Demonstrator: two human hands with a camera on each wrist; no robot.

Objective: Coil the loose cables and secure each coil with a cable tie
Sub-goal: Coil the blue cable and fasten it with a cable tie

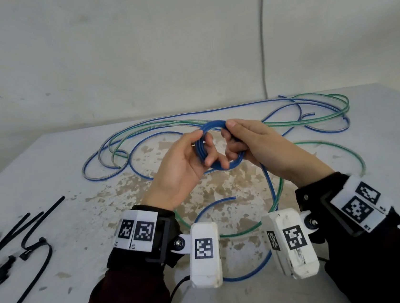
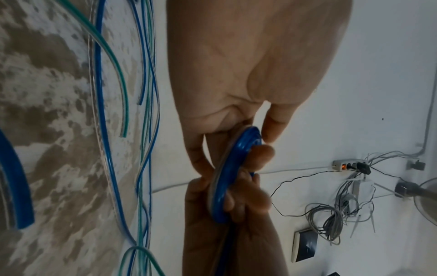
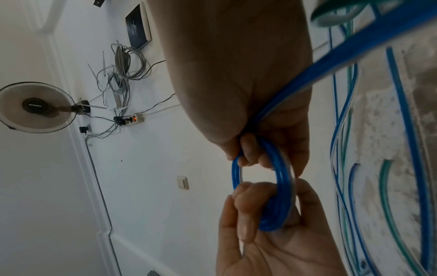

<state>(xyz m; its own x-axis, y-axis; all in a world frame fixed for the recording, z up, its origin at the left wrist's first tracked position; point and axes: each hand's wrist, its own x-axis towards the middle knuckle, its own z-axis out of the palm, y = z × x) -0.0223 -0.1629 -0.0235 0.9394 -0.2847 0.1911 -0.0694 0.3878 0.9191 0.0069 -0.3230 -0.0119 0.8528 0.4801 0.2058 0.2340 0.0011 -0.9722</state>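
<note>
A plain room used as a makeshift work corner: white painted walls, a worn worktop with flaking paint, a wall fan, a power strip fixed to the wall among tangled grey wires, and a light switch

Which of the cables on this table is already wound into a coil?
The blue cable gripped by both the left hand and right hand; the other blue and green cables lie loose on the table.

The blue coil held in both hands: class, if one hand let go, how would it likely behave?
The blue coil would probably spring open: both the left hand and right hand grip it. It looks light, held above the table. Its trailing tail bends smoothly, so flexible, not limp.
</note>
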